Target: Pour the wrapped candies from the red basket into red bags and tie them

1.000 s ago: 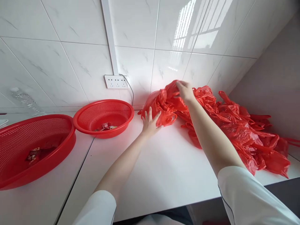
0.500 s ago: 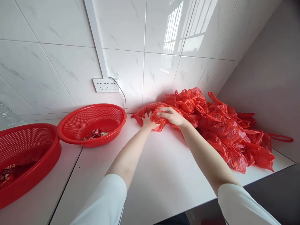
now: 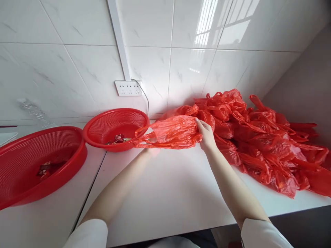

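Note:
A thin red plastic bag (image 3: 176,132) is stretched sideways above the white table, its looped handles pointing left. My right hand (image 3: 207,134) pinches the bag's right end between thumb and fingers. Beneath the handle end is my left hand (image 3: 153,150), blurred and mostly covered by the red plastic, so its fingers do not show. Behind the held bag another red bag (image 3: 181,111) lies against the wall. To the right spreads a heap of filled red plastic bags (image 3: 269,144).
A red perforated basket (image 3: 89,132) with a few small wrapped packets (image 3: 119,138) stands left of my hands. Nearer on the left is a larger red basket (image 3: 77,132) with more packets (image 3: 45,169). A socket strip (image 3: 128,88) with a cable is on the tiled wall.
My hands have lifted one red bag off the pile by the wall and drawn it out sideways. My left hand has moved left, under the handles. The view has shifted left.

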The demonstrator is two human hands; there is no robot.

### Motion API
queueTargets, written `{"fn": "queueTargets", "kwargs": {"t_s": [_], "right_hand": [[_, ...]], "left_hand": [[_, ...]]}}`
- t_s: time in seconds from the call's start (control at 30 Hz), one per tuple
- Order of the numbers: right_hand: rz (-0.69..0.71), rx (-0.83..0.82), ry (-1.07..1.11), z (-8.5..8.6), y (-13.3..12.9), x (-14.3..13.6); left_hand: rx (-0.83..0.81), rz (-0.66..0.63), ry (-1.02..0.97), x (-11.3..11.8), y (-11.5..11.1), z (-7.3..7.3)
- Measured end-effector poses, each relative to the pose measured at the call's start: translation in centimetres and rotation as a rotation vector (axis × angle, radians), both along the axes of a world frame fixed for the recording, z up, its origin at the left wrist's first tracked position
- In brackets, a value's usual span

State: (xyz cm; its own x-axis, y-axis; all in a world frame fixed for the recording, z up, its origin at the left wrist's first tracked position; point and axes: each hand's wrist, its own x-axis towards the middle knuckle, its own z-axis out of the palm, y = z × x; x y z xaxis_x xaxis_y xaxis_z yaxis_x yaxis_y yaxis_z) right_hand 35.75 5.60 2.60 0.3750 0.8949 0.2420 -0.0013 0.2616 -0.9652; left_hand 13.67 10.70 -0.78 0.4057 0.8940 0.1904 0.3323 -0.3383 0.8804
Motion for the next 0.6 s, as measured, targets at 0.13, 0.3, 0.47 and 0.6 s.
{"fn": "queueTargets", "kwargs": {"t_s": [0.13, 0.3, 0.47, 0.6], "right_hand": [[0.122, -0.248, 0.006, -3.8, 0.1, -0.9], [0.266, -0.495, 0.078, -7.1, -0.7, -3.3], [0.132, -0.172, -0.204, -7.2, -4.2, -6.9], [0.146, -0.099, -0.757, -7.4, -8.7, -9.6]], "left_hand": [[-0.144, -0.11, -0.11, -6.1, -4.5, 1.0], [-0.434, -0.343, -0.167, -9.7, -9.4, 0.7], [-0.209, 0.089, 0.157, -8.4, -13.0, -2.7], [-0.027, 0.352, 0.295, -6.7, -15.4, -5.6]]}}
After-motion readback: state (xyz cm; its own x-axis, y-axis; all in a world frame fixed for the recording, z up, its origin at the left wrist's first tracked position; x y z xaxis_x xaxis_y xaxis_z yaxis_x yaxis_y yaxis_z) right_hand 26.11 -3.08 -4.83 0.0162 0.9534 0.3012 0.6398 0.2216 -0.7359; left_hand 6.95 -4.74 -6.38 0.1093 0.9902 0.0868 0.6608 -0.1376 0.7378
